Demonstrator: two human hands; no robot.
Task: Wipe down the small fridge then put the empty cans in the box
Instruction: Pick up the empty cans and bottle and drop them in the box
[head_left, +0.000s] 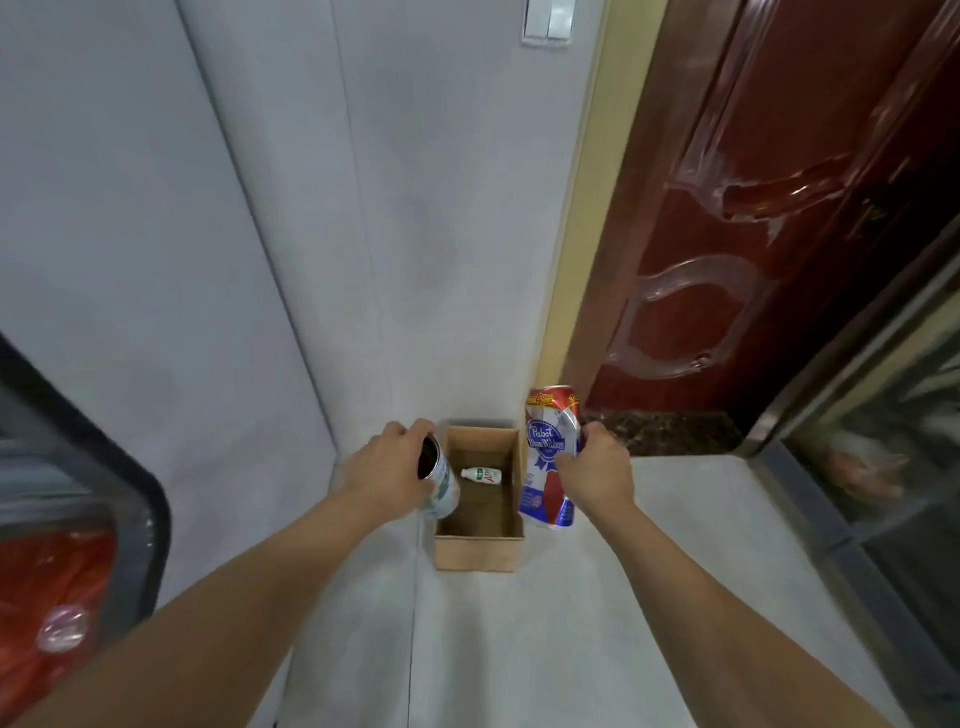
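An open cardboard box (478, 553) stands on the pale floor against the wall. A small white bottle (482, 475) lies inside it. My left hand (389, 473) grips a green-and-white can (440, 483) with its open top showing, tilted over the box's left edge. My right hand (597, 467) holds a tall, dented red, white and blue beer can (545, 457) upright just above the box's right edge.
A dark red wooden door (753, 218) stands at the right, with a glass-fronted cabinet (883, 467) beside it. At the left edge is a dark-rimmed fridge part (78, 519) with red inside. Grey wall panels rise behind the box.
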